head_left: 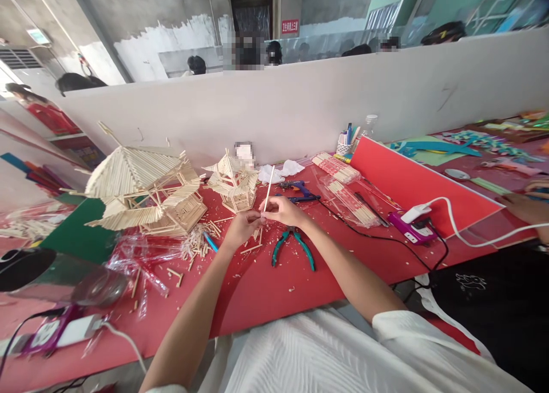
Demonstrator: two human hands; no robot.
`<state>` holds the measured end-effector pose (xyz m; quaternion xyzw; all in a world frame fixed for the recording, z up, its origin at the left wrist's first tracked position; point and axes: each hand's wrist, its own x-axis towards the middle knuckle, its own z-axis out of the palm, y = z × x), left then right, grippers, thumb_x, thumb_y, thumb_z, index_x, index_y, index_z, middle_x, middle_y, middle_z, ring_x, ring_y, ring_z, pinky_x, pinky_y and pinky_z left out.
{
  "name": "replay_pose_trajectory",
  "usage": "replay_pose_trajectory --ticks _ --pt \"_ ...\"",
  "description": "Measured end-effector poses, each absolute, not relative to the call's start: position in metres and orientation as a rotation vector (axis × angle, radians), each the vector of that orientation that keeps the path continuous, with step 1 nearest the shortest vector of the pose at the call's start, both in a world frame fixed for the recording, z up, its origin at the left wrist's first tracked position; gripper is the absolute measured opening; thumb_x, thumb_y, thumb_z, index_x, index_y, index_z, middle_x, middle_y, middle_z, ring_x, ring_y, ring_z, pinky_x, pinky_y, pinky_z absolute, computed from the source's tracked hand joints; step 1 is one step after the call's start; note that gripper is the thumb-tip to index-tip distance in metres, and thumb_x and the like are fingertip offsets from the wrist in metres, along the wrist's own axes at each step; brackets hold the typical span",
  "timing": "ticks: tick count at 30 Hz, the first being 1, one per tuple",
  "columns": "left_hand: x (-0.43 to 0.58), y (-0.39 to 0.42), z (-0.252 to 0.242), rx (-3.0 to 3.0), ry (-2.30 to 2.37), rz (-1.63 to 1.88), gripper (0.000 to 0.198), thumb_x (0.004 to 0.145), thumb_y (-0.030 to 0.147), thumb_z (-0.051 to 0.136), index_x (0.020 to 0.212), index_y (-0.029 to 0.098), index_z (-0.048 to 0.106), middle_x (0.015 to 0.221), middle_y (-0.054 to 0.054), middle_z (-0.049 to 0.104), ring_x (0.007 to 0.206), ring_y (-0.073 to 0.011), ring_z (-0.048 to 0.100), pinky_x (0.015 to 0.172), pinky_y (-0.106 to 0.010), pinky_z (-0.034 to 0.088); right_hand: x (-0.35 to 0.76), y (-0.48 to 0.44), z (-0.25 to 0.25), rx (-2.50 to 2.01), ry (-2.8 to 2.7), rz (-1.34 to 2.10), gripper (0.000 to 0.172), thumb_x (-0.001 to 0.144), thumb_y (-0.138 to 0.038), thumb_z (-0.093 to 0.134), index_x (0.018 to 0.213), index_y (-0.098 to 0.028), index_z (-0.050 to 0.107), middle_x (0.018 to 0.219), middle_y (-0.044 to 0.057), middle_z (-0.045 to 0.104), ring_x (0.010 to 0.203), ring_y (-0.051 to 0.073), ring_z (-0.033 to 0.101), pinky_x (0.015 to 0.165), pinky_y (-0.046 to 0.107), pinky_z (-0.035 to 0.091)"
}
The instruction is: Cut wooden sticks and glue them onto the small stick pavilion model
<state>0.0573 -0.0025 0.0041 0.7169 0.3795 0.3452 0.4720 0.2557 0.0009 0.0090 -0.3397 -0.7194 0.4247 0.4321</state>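
Note:
A thin pale wooden stick [270, 187] stands nearly upright between my hands, leaning slightly right. My right hand [285, 211] pinches it near its lower end. Fingertips of my left hand [242, 227] are closed at the stick's base, where the exact contact is hard to see. Just below my hands lie green-handled pliers [305, 247], handles spread and jaws partly covered. Behind my left hand stands a small pavilion model [234, 181] built of sticks. Farther left is a larger stick pavilion [141, 181]. A blue glue gun [303, 190] rests beyond my right hand.
Stick offcuts [199, 244] and a blue pen [210, 241] lie on the red table [257, 296]. Wrapped stick bundles [354, 204], a purple power strip [414, 228] and a red board [412, 181] are at right. A clear jar [98, 284] lies left. Another person's hand [525, 207] shows far right.

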Motion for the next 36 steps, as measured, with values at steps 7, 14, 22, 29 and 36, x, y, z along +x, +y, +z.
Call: replay_pose_trajectory --ticks 7,14,22,29,36 --pt "0.0613 -0.0026 0.0043 1.692 0.944 0.969 0.030 0.075 0.030 0.076 0.100 0.018 0.064 0.090 -0.007 0.073 0.083 -0.0208 0.071 0.074 -0.032 0.058 0.2517 -0.0024 0.0105 -0.861 -1.813 1.003 0.024 0.081 -0.036 0.074 0.093 -0.016 0.070 0.085 0.004 0.073 0.076 0.018 0.069 0.071 0.029 0.054" --pt "0.0615 -0.0041 0.0049 1.671 1.000 0.977 0.039 0.072 0.030 0.079 0.105 0.020 0.061 0.086 -0.006 0.073 0.081 -0.0207 0.070 0.074 -0.031 0.055 0.2506 -0.0038 0.0122 -0.837 -1.785 1.051 0.024 0.079 -0.037 0.077 0.091 -0.017 0.069 0.081 0.003 0.072 0.073 0.019 0.070 0.069 0.030 0.054" --pt "0.0583 -0.0036 0.0064 1.759 1.015 0.929 0.030 0.074 0.030 0.078 0.098 0.020 0.063 0.085 -0.005 0.074 0.079 -0.0201 0.070 0.072 -0.029 0.052 0.2512 -0.0022 0.0091 -0.859 -1.799 1.036 0.024 0.081 -0.037 0.075 0.094 -0.017 0.069 0.087 0.005 0.073 0.076 0.019 0.070 0.071 0.030 0.055" --pt "0.0580 -0.0037 0.0077 1.766 1.027 0.955 0.030 0.073 0.030 0.079 0.097 0.020 0.065 0.091 -0.008 0.074 0.087 -0.0230 0.071 0.073 -0.029 0.052 0.2524 -0.0022 0.0101 -0.853 -1.786 1.044 0.026 0.078 -0.038 0.078 0.092 -0.017 0.070 0.085 0.004 0.072 0.075 0.018 0.068 0.070 0.029 0.054" --pt "0.0567 -0.0041 0.0092 1.731 1.020 0.952 0.029 0.071 0.030 0.081 0.095 0.020 0.066 0.089 -0.007 0.075 0.085 -0.0228 0.071 0.073 -0.029 0.053 0.2526 -0.0015 0.0108 -0.824 -1.739 1.080 0.027 0.076 -0.038 0.080 0.090 -0.017 0.070 0.087 0.004 0.072 0.077 0.018 0.069 0.073 0.030 0.054"
